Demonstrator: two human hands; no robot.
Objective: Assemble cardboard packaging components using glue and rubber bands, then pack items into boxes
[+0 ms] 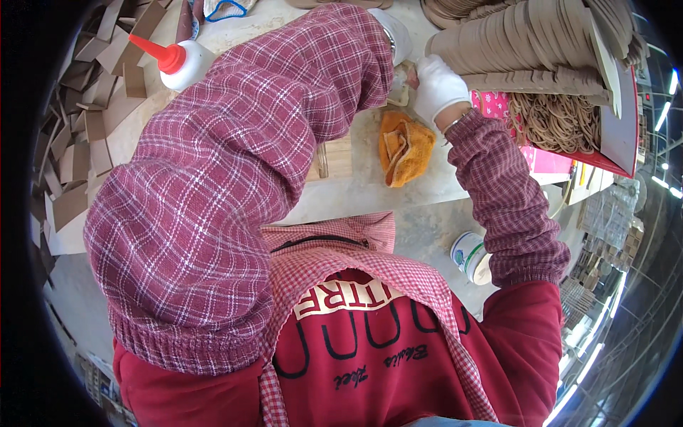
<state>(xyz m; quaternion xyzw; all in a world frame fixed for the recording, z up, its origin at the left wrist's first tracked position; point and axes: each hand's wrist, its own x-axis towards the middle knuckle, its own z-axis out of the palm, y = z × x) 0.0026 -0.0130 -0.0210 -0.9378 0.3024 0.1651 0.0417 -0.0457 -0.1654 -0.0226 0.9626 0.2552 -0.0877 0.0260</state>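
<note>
My left hand (400, 37), in a white glove, reaches far across the table, and its fingers are mostly hidden beyond the checked sleeve. Close beside it is my right hand (437, 87), also white-gloved, with its fingers curled together. Something small and pale shows at those fingertips, too unclear to name. Just below the hands a folded orange cloth (407, 148) lies on the table. A light wooden piece (338, 158) sits partly under my left sleeve. To the left stands a white squeeze bottle (188, 67) with a red nozzle.
Thin brown boards (526, 43) stand stacked at the far right, beside a red-edged box (626, 124) holding many brown rings (562, 117). Brown cardboard pieces (91, 153) pile up at the left. A white bucket (466, 255) is on the floor below the table edge.
</note>
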